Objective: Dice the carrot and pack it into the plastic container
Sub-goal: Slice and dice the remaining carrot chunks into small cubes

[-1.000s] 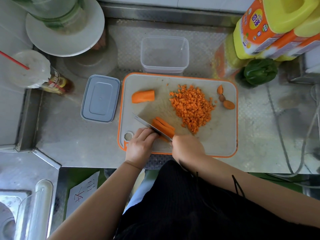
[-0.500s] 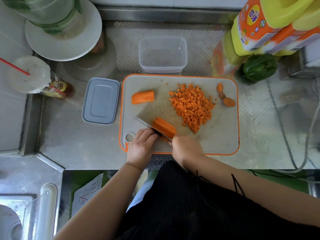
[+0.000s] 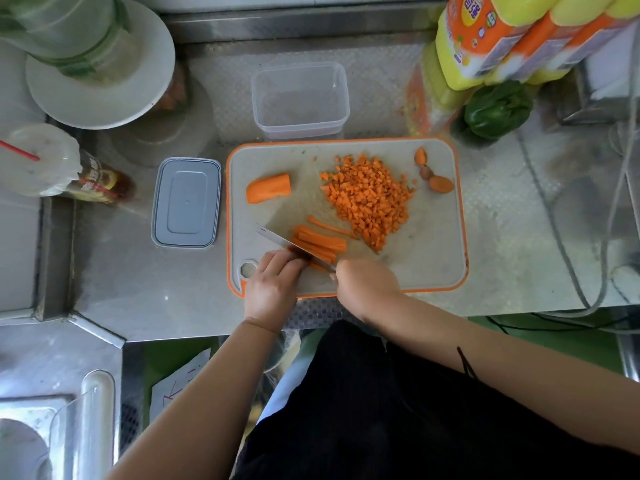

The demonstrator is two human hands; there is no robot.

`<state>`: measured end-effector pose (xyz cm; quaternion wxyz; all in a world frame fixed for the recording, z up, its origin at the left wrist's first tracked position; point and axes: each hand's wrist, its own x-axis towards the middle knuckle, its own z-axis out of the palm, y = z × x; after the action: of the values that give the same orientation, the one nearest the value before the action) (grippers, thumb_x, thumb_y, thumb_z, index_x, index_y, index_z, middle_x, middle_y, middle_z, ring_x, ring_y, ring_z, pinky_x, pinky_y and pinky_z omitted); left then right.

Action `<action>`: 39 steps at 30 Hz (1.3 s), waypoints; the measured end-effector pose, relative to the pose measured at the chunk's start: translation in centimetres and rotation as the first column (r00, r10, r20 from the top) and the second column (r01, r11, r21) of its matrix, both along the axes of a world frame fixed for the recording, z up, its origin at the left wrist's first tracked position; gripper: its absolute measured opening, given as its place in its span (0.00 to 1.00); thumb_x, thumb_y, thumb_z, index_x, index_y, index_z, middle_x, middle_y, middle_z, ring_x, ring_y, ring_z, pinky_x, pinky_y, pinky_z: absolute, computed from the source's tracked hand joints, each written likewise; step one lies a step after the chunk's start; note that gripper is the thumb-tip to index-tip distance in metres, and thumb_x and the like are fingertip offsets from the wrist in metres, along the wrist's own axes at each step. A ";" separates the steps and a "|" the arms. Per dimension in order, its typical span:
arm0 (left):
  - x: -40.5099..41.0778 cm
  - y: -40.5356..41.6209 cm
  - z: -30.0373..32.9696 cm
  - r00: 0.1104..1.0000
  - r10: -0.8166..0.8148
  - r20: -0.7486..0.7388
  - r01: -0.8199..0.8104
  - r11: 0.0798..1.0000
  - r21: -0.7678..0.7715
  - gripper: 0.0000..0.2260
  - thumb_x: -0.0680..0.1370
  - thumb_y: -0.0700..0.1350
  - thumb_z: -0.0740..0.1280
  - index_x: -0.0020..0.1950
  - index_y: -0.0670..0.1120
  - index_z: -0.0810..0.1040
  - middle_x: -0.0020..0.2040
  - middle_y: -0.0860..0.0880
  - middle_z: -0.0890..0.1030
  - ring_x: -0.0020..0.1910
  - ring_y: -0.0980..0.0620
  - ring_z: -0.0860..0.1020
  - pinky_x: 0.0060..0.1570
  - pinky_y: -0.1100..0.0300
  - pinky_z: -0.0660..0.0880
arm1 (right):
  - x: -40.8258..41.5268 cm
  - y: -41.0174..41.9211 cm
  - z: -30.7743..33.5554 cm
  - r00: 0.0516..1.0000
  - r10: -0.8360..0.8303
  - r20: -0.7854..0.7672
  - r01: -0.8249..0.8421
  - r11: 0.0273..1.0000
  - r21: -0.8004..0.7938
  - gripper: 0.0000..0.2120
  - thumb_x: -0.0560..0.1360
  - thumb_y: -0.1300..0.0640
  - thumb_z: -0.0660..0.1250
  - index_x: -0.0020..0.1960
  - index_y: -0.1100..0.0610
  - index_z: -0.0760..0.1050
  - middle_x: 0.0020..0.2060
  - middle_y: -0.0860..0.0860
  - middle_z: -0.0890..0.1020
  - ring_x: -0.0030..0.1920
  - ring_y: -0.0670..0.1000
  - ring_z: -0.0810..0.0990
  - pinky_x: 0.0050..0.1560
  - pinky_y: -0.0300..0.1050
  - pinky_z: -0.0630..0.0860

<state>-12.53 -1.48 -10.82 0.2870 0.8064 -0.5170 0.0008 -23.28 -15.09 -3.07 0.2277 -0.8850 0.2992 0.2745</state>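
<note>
- I cannot read the print on the orange and yellow bottles (image 3: pixel 512 32) at the far right, nor on the brown bottle's (image 3: pixel 100 181) label; the letters are too blurred.
- The carrot sticks (image 3: pixel 320 242) lie on the cutting board (image 3: pixel 429 251) in a bundle, with the long axis running from the near left to the far right, and the knife (image 3: pixel 291 243) crosses them at an angle.
- My left hand (image 3: pixel 273 285) presses on the near end of the sticks with curled fingers (the tips are just beside the blade).
- My right hand (image 3: pixel 367 287) is closed around the knife handle, which is hidden under it.
- The diced carrot (image 3: pixel 369 199) is a heap of small cubes in the board's middle; a thick carrot chunk (image 3: pixel 268 188) lies to the left, its long axis across the board.
- The plastic container (image 3: pixel 300 100), clear and rectangular, stands just behind the board; its grey lid (image 3: pixel 187 201) lies flat on the steel counter (image 3: pixel 145 285).
- The board is pale grey with an orange rim and rounded corners.
</note>
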 end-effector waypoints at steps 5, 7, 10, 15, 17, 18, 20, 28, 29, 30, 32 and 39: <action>0.0 0.1 0.4 1.000 -0.009 0.018 0.008 0.999 0.038 0.10 0.69 0.30 0.75 0.47 0.42 0.82 0.47 0.45 0.81 0.46 0.44 0.77 0.42 0.52 0.77 | 0.4 -0.9 0.6 0.996 -0.086 0.028 0.083 0.992 0.099 0.10 0.81 0.52 0.58 0.47 0.57 0.72 0.32 0.49 0.68 0.38 0.55 0.73 0.38 0.46 0.68; 0.0 0.1 0.7 0.999 -0.003 0.043 0.001 0.998 0.055 0.08 0.70 0.32 0.75 0.46 0.42 0.82 0.46 0.45 0.81 0.46 0.45 0.76 0.42 0.55 0.75 | -0.2 -1.2 1.1 0.994 -0.102 0.038 0.098 0.990 0.097 0.11 0.81 0.50 0.57 0.44 0.56 0.68 0.32 0.49 0.68 0.37 0.54 0.72 0.37 0.45 0.67; -0.1 0.0 1.1 0.998 0.002 0.068 -0.008 0.997 0.081 0.04 0.72 0.36 0.73 0.45 0.42 0.82 0.45 0.46 0.81 0.46 0.46 0.76 0.43 0.56 0.72 | -1.1 -1.5 1.6 0.992 -0.117 0.043 0.113 0.991 0.078 0.13 0.81 0.49 0.56 0.42 0.55 0.65 0.31 0.49 0.68 0.36 0.53 0.71 0.34 0.44 0.64; -0.5 0.0 1.9 0.993 0.033 0.114 -0.036 0.999 0.019 0.07 0.76 0.37 0.69 0.53 0.43 0.77 0.49 0.43 0.81 0.48 0.43 0.78 0.47 0.52 0.76 | -1.4 -2.2 2.3 0.984 -0.167 0.063 0.160 0.982 0.098 0.19 0.81 0.49 0.56 0.34 0.53 0.60 0.30 0.49 0.67 0.29 0.48 0.66 0.27 0.42 0.57; -0.7 0.0 2.5 0.989 0.024 0.147 -0.019 0.999 -0.034 0.11 0.76 0.34 0.68 0.56 0.43 0.73 0.50 0.41 0.80 0.49 0.41 0.78 0.49 0.50 0.76 | -1.3 -2.0 2.8 0.982 -0.161 0.103 0.152 0.984 0.091 0.14 0.81 0.50 0.57 0.40 0.56 0.65 0.31 0.49 0.69 0.29 0.49 0.67 0.27 0.43 0.58; -0.7 0.1 2.9 0.988 0.017 0.150 -0.009 0.998 -0.057 0.11 0.76 0.34 0.67 0.57 0.43 0.72 0.50 0.40 0.79 0.49 0.40 0.78 0.49 0.49 0.76 | -1.3 -1.8 3.1 0.978 -0.154 0.141 0.145 0.987 0.077 0.11 0.81 0.50 0.57 0.45 0.57 0.67 0.34 0.50 0.70 0.31 0.51 0.70 0.29 0.44 0.60; -0.8 0.3 4.3 0.992 0.054 0.118 -0.040 0.992 -0.121 0.09 0.78 0.33 0.64 0.57 0.42 0.71 0.50 0.39 0.78 0.49 0.40 0.77 0.49 0.47 0.75 | -1.5 -1.3 3.3 0.968 -0.124 0.220 0.119 0.992 0.037 0.10 0.79 0.53 0.58 0.53 0.59 0.68 0.42 0.53 0.75 0.40 0.58 0.76 0.34 0.45 0.61; 2.2 -2.8 10.7 0.995 0.055 -0.087 -0.042 0.989 0.139 0.11 0.77 0.42 0.57 0.52 0.43 0.78 0.49 0.47 0.79 0.49 0.43 0.74 0.52 0.51 0.71 | -2.4 -0.1 2.2 0.954 0.059 0.295 -0.040 0.997 -0.073 0.17 0.79 0.54 0.57 0.63 0.62 0.63 0.48 0.55 0.80 0.45 0.58 0.79 0.35 0.47 0.66; 2.6 -3.2 10.8 0.990 -0.026 -0.142 0.067 0.953 0.295 0.14 0.77 0.46 0.55 0.51 0.46 0.79 0.49 0.49 0.79 0.50 0.44 0.74 0.52 0.49 0.71 | -2.4 -0.1 2.1 0.950 0.065 0.305 -0.044 0.996 -0.074 0.17 0.79 0.54 0.57 0.63 0.62 0.63 0.48 0.55 0.80 0.45 0.57 0.79 0.35 0.47 0.66; 2.8 -3.5 10.9 0.981 -0.073 -0.181 0.148 0.881 0.450 0.16 0.77 0.49 0.53 0.51 0.48 0.79 0.50 0.50 0.79 0.51 0.45 0.74 0.53 0.49 0.70 | -2.4 0.0 2.1 0.950 0.062 0.307 -0.041 0.996 -0.074 0.16 0.79 0.54 0.58 0.63 0.62 0.63 0.48 0.55 0.79 0.45 0.57 0.79 0.35 0.46 0.66; 3.1 -4.3 10.5 0.974 -0.139 -0.181 0.223 0.747 0.626 0.18 0.79 0.52 0.50 0.54 0.50 0.79 0.54 0.50 0.78 0.54 0.46 0.72 0.54 0.50 0.69 | -2.5 -0.1 2.4 0.950 0.054 0.308 -0.030 0.996 -0.082 0.15 0.78 0.55 0.58 0.62 0.61 0.63 0.47 0.54 0.80 0.45 0.57 0.79 0.35 0.46 0.64; 3.8 -4.2 9.9 0.971 -0.082 0.225 0.120 0.979 -0.165 0.10 0.79 0.42 0.68 0.58 0.40 0.74 0.52 0.39 0.78 0.53 0.41 0.75 0.54 0.51 0.72 | -4.3 -1.6 3.0 0.921 -0.225 0.317 0.238 0.971 -0.004 0.14 0.77 0.53 0.60 0.59 0.58 0.65 0.42 0.53 0.80 0.41 0.58 0.78 0.35 0.46 0.67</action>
<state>-8.74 -5.68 -0.94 0.2992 0.7453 -0.5836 0.1201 -27.62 -16.65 -0.07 0.2845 -0.8805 0.3673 0.0946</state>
